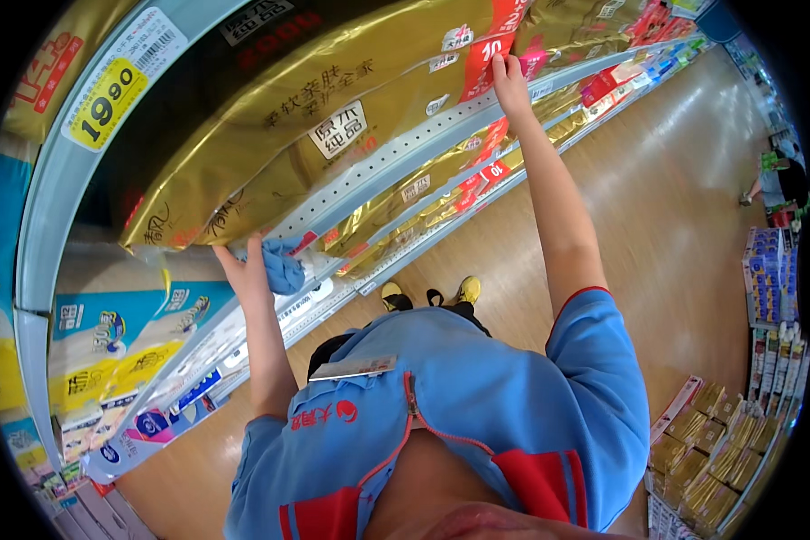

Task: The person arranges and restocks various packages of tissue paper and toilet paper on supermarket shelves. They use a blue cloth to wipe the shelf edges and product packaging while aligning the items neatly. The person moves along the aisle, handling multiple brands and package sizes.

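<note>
A long gold plastic-wrapped pack of tissue paper (270, 148) lies on a perforated metal shelf (378, 169). My left hand (243, 266) touches the lower left end of the pack, thumb and fingers spread, with a crumpled blue cloth (283, 266) against its palm side; the fingertips are partly hidden. My right hand (511, 81) is at the pack's other end, by its red printed band (482, 61), with its fingers on the wrapping. Whether it grips the film cannot be told.
A yellow price tag (108, 101) sits on the curved shelf edge above. Lower shelves hold more gold packs (425, 189) and teal-and-yellow packs (121, 337). Behind me, across the wooden-looking floor (641, 223), are stacked gold packs (709, 439). Another person (776, 179) is far off at the right.
</note>
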A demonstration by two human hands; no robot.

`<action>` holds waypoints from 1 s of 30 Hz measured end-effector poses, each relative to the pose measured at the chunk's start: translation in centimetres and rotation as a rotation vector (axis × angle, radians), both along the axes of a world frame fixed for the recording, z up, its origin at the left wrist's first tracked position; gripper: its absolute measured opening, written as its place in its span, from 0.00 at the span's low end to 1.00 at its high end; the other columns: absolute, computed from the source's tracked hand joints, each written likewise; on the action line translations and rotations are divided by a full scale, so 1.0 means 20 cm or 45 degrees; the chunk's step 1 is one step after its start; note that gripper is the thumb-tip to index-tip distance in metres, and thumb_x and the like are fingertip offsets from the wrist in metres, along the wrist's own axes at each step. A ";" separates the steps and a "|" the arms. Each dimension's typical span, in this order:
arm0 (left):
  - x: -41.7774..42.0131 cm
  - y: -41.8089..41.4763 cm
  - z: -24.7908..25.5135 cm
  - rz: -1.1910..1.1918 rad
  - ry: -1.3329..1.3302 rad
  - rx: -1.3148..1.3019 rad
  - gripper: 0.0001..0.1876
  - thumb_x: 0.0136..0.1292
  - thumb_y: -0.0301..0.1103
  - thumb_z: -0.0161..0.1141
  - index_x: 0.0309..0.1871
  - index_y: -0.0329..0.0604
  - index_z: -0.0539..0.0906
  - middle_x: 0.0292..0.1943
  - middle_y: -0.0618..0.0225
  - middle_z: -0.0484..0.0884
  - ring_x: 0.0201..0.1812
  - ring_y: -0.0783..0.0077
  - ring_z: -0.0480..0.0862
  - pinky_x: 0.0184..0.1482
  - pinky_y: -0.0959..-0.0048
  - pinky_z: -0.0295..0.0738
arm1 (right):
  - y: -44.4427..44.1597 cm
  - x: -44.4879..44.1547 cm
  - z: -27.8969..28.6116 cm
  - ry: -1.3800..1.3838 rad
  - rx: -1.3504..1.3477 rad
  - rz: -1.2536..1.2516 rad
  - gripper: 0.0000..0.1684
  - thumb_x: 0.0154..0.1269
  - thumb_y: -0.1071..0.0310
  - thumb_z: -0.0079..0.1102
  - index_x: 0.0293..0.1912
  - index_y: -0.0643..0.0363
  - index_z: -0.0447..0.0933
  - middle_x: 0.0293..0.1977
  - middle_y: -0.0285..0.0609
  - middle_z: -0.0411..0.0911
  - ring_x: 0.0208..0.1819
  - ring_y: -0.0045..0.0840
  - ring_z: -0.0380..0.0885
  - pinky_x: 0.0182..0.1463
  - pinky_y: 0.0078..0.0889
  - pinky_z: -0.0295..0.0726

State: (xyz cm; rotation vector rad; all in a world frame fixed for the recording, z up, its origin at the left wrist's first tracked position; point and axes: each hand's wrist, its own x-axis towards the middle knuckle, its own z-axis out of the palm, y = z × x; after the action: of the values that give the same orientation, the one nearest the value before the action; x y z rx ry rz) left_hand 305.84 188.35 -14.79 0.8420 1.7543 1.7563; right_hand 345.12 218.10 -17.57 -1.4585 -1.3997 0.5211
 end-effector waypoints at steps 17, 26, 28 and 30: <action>0.09 -0.18 0.09 0.032 -0.085 -0.128 0.30 0.62 0.28 0.64 0.66 0.38 0.64 0.58 0.57 0.73 0.49 0.71 0.78 0.47 0.74 0.76 | -0.27 0.08 0.17 -0.029 -0.099 0.114 0.34 0.73 0.40 0.40 0.51 0.65 0.71 0.44 0.61 0.78 0.50 0.55 0.76 0.53 0.46 0.73; 0.00 -0.24 0.24 0.318 0.265 0.095 0.30 0.75 0.41 0.50 0.74 0.36 0.56 0.60 0.54 0.73 0.58 0.69 0.72 0.60 0.71 0.66 | -0.18 0.19 0.30 0.258 0.200 0.400 0.38 0.77 0.41 0.30 0.70 0.61 0.58 0.67 0.52 0.63 0.69 0.38 0.62 0.71 0.35 0.57; -0.08 -0.22 0.27 0.327 0.560 0.110 0.28 0.77 0.44 0.46 0.71 0.36 0.61 0.55 0.57 0.77 0.51 0.70 0.74 0.56 0.71 0.68 | -0.19 0.18 0.35 0.277 0.242 0.447 0.37 0.78 0.42 0.30 0.70 0.62 0.59 0.66 0.51 0.64 0.68 0.37 0.63 0.71 0.34 0.57; -0.07 -0.22 0.35 0.307 0.724 -0.014 0.25 0.78 0.50 0.41 0.59 0.34 0.73 0.46 0.58 0.80 0.43 0.68 0.76 0.49 0.70 0.70 | -0.21 0.13 0.39 0.191 0.296 0.396 0.35 0.78 0.45 0.32 0.68 0.63 0.62 0.61 0.53 0.70 0.65 0.38 0.67 0.68 0.34 0.61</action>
State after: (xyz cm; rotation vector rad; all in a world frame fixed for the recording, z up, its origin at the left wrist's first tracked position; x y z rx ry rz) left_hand 304.52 183.97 -7.84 1.2618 2.3052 1.7621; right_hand 347.79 213.93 -9.71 -1.0021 -1.5187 0.6257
